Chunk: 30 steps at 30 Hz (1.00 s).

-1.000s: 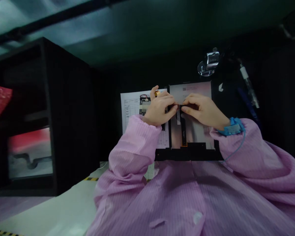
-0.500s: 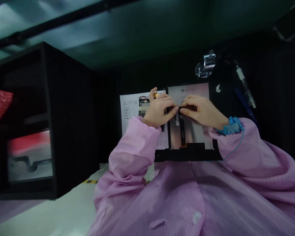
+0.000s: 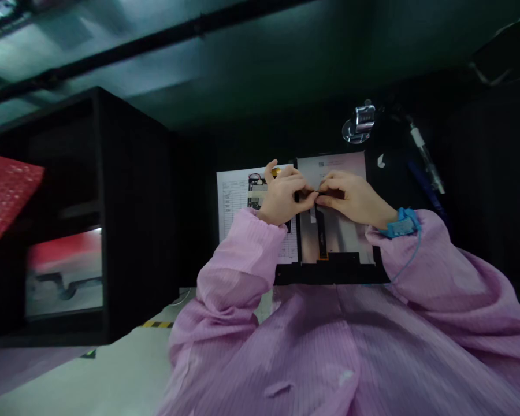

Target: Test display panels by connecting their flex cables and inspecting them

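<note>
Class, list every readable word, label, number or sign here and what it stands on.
No text reads clearly.
Printed sheet: table print, too small.
Silvery panel: square code, faint line, too small.
Black ribbon: pale marking, blurred.
Metal counter: digits, too small.
Floor tape: black-yellow stripes, no words visible.

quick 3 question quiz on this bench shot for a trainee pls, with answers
1. True or false: the blue band is on the right wrist.
2. Which of these reaches out to the left of the left hand? A) counter B) paper C) white scrap
3. Where do the fingertips of the left hand and the right hand come together?

Key:
1. True.
2. B.
3. At the upper end of the black ribbon, over the silver panel.
</note>
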### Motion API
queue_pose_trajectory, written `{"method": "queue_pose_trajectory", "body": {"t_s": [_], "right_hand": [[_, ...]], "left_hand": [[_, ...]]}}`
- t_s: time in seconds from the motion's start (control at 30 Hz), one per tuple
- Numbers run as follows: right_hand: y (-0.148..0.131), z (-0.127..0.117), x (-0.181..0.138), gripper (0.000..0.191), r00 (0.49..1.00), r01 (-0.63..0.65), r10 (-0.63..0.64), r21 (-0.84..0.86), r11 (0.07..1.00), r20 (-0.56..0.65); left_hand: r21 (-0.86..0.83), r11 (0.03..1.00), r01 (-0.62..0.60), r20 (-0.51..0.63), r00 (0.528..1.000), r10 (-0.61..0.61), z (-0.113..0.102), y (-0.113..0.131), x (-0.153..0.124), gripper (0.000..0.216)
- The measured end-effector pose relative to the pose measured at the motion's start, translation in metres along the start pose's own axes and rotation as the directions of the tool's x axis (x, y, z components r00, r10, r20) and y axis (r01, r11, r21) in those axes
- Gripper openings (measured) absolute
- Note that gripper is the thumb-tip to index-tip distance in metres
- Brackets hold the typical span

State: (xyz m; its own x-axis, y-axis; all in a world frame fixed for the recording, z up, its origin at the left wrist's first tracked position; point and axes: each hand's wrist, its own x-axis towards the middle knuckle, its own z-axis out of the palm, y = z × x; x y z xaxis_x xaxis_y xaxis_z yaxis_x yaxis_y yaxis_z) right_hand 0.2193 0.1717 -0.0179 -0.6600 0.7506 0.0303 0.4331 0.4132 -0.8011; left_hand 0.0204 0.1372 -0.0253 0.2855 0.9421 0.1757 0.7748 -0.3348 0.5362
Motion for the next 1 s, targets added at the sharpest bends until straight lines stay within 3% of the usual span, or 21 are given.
{"method": "queue_pose_trajectory", "body": {"t_s": [0.1, 0.17, 0.27, 0.33, 0.47, 0.57, 0.83, 1.0], "right_hand": [[0.0, -0.002, -0.001, 0.021, 1.0, 0.017, -0.017, 0.008, 1.0, -0.013], [0.0, -0.004, -0.002, 0.029, 0.998, 0.021, -0.019, 0.046, 0.999, -0.052], [0.001, -0.007, -0.004, 0.033, 0.988, -0.012, 0.026, 0.091, 0.996, -0.153], [0.002, -0.009, -0.006, 0.028, 0.969, -0.047, 0.064, 0.077, 0.996, -0.237], [0.004, -0.011, -0.009, 0.018, 0.928, -0.07, 0.069, 0.011, 0.998, -0.366], [0.002, -0.014, -0.013, 0.017, 0.913, -0.062, 0.052, -0.011, 0.998, -0.404], [-0.011, -0.023, -0.035, 0.017, 0.882, -0.09, 0.067, -0.027, 0.996, -0.466], [-0.024, -0.014, -0.091, 0.028, 0.87, -0.255, 0.185, -0.096, 0.962, -0.458]], "left_hand": [[0.041, 0.999, -0.004, -0.063, 0.998, 0.007, -0.005, 0.002, 0.002, 0.015], [0.071, 0.997, 0.022, -0.197, 0.98, -0.007, -0.014, 0.006, -0.004, 0.01], [0.096, 0.98, 0.173, -0.464, 0.879, -0.11, -0.022, 0.018, -0.032, 0.018], [0.132, 0.951, 0.279, -0.53, 0.831, -0.17, -0.015, 0.028, -0.06, 0.017], [0.273, 0.907, 0.322, -0.412, 0.891, -0.193, 0.016, 0.041, -0.107, 0.028], [0.346, 0.891, 0.292, -0.371, 0.916, -0.156, 0.032, 0.043, -0.117, 0.036], [0.372, 0.882, 0.288, -0.366, 0.919, -0.146, 0.034, 0.039, -0.112, 0.038], [0.331, 0.897, 0.294, -0.355, 0.919, -0.17, 0.032, 0.041, -0.116, 0.038]]}}
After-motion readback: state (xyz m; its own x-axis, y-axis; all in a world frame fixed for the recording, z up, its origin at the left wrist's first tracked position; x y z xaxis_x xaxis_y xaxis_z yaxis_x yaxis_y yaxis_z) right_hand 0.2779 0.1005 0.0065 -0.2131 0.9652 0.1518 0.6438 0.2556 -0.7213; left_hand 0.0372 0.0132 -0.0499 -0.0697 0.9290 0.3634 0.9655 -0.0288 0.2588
